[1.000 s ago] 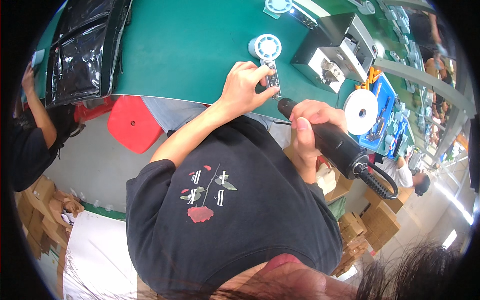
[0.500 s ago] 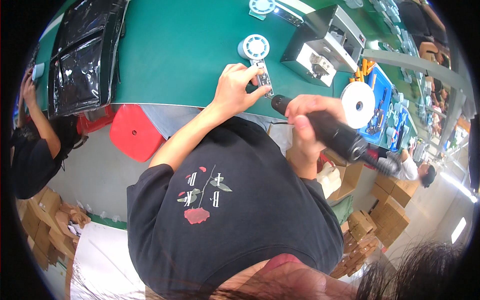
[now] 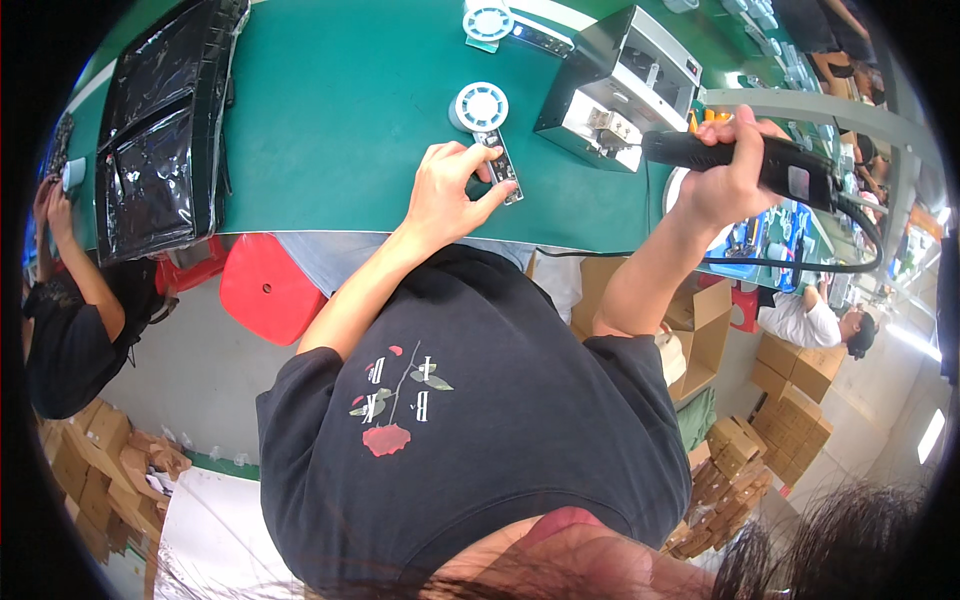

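Note:
My left hand [image 3: 445, 192] grips the handle of a light-blue handheld fan [image 3: 482, 106] on the green table. The fan's round, slotted head lies away from me, and a dark circuit board [image 3: 506, 170] shows in its handle. My thumb and fingers pinch that handle on both sides. In my right hand [image 3: 737, 172] is a black electric screwdriver [image 3: 680, 149], held level with its tip pointing left. The tip is at the front opening of a grey and black screw feeder [image 3: 612, 128]; whether a screw sits on it cannot be made out.
Another light-blue fan [image 3: 488, 20] lies farther back. Black plastic wrapping [image 3: 145, 150] covers something at the left. The screwdriver's cable [image 3: 800, 266] loops at the right, above a blue tray [image 3: 745, 240]. A red stool [image 3: 268, 290] stands below the table edge; a co-worker [image 3: 75, 310] works far left.
My right hand has lifted the electric screwdriver from the fan's handle end and carried it up and right to the screw feeder. My left hand still holds the fan.

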Demonstrator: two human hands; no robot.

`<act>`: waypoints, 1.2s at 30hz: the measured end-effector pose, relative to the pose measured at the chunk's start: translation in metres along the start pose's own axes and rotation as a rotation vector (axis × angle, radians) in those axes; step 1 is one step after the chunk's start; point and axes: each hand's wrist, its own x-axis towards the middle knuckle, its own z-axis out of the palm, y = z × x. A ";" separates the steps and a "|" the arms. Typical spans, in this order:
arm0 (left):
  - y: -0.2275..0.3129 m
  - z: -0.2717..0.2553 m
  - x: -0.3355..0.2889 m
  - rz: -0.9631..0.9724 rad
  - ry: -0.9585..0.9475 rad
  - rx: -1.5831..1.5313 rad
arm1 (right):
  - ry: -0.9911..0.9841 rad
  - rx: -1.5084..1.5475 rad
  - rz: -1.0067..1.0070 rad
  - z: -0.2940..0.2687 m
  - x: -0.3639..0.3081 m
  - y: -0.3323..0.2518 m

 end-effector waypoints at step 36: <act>-0.005 0.003 -0.004 0.091 -0.012 0.071 | -0.191 0.081 0.256 0.006 -0.109 -0.014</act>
